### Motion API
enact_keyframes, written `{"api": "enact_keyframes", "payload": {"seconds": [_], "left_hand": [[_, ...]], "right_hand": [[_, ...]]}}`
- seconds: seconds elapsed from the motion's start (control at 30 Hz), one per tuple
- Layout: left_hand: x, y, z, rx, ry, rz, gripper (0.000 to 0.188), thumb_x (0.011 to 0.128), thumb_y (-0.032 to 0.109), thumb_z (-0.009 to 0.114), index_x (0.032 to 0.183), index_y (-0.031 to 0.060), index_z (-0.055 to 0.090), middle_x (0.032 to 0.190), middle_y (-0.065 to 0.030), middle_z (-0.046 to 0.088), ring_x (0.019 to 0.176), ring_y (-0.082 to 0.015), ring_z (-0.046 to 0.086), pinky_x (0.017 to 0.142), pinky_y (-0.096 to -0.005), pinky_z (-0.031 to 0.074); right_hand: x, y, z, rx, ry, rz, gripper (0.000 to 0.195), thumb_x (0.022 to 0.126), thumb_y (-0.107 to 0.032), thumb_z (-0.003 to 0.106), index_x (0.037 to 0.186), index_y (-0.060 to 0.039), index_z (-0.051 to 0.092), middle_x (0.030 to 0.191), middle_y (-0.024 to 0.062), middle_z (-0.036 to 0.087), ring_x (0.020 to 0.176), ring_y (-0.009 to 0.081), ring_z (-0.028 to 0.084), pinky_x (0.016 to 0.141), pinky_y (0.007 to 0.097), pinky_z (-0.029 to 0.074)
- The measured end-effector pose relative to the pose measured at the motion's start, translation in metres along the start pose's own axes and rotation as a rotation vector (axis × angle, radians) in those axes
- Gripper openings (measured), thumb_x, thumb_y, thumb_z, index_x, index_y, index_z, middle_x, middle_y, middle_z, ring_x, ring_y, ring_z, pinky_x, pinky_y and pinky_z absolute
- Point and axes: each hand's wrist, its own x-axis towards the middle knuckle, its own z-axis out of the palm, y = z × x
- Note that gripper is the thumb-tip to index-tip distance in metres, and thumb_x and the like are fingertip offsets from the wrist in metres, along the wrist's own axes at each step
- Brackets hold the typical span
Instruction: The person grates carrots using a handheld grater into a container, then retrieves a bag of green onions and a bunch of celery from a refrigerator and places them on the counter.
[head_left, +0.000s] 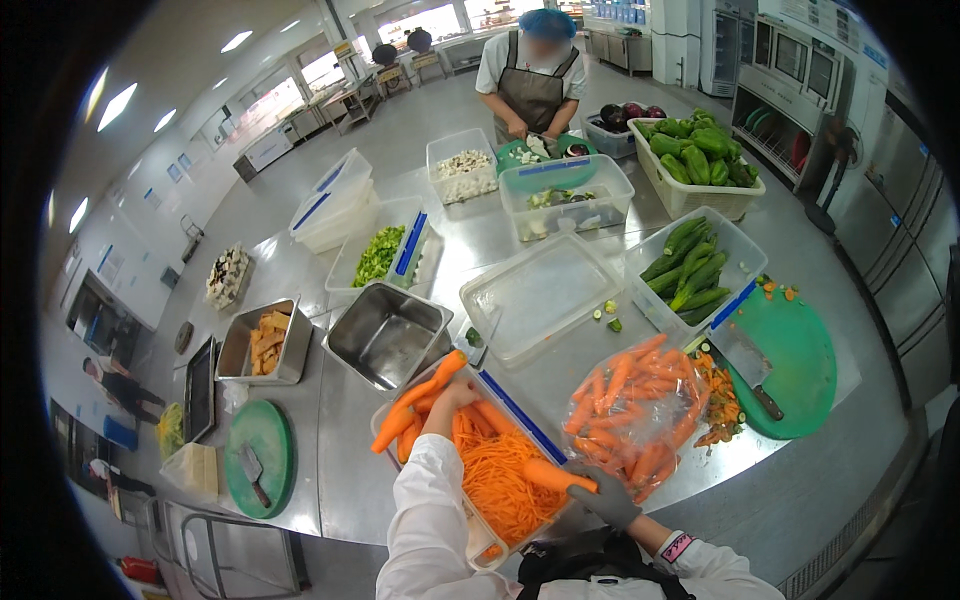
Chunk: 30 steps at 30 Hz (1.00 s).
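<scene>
My left hand (454, 395), bare, reaches in among whole peeled carrots (405, 424) at the far end of a clear plastic container (551, 439) with a blue edge; its fingers are partly hidden, so its hold cannot be told. In a grey glove, my right hand (609, 496) grips the thick end of a peeled carrot (551, 474). That carrot lies slanting over a heap of shredded carrot (499, 484) at the container's near end. Just right of the container is a clear plastic bag of carrots (637, 409), with orange and green scraps (721, 409) beside it.
A cleaver (750, 367) lies on the green round board (806, 375) at right; another knife (253, 474) rests on the left board (279, 457). An empty steel pan (388, 337), a plastic lid (540, 292) and a cucumber container (694, 270) stand beyond. Across the table a co-worker (532, 82) cuts vegetables.
</scene>
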Motion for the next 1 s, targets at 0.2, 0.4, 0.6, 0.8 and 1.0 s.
{"api": "enact_keyframes", "payload": {"seconds": [0.2,0.4,0.6,0.8,1.0], "left_hand": [[-0.064,0.048,-0.026,-0.343,0.032,-0.146,0.034,0.064,0.014,0.076,0.083,0.0011,0.051,0.078,-0.0105,0.06,0.071,-0.0201,0.059,0.062,-0.0324,0.049],[-0.088,0.004,-0.052,-0.155,0.637,0.029,0.028,0.067,0.009,0.067,0.087,0.0019,0.048,0.085,-0.0154,0.057,0.082,-0.0316,0.058,0.072,-0.0389,0.048],[-0.128,-0.047,-0.059,-0.142,0.727,0.074,0.048,0.071,0.019,0.066,0.113,-0.002,0.053,0.112,-0.025,0.056,0.106,-0.039,0.053,0.091,-0.0413,0.043],[-0.256,-0.029,-0.03,-0.595,0.829,-0.042,0.039,0.075,0.018,0.068,0.105,-0.0032,0.058,0.094,-0.0158,0.063,0.088,-0.0233,0.059,0.078,-0.033,0.047],[-0.368,-0.069,0.084,-0.655,0.939,-0.273,0.032,0.081,0.021,0.065,0.105,0.0013,0.057,0.085,-0.003,0.058,0.073,-0.0106,0.055,0.054,-0.025,0.047]], "right_hand": [[0.001,0.001,0.002,-0.175,-0.024,-0.011,0.049,0.08,-0.034,0.063,0.119,-0.007,0.051,0.116,0.0158,0.057,0.106,0.0302,0.056,0.088,0.0369,0.045],[0.005,0.012,0.016,-0.611,-0.042,-0.206,0.054,0.075,-0.03,0.063,0.122,-0.0101,0.046,0.116,0.0145,0.053,0.104,0.0316,0.055,0.082,0.0416,0.047],[0.002,-0.008,0.036,-1.073,0.048,-0.285,0.057,0.07,-0.02,0.063,0.122,-0.0134,0.043,0.109,0.0154,0.05,0.1,0.0316,0.054,0.077,0.0445,0.048],[0.019,-0.015,0.027,-1.124,-0.099,-0.134,0.061,0.075,-0.027,0.061,0.129,-0.0137,0.038,0.11,0.0181,0.054,0.094,0.0342,0.06,0.076,0.0461,0.05],[0.03,-0.035,0.022,-0.87,-0.175,-0.116,0.053,0.078,-0.034,0.057,0.124,-0.0107,0.045,0.101,0.0189,0.062,0.092,0.0361,0.06,0.08,0.0456,0.047]]}}
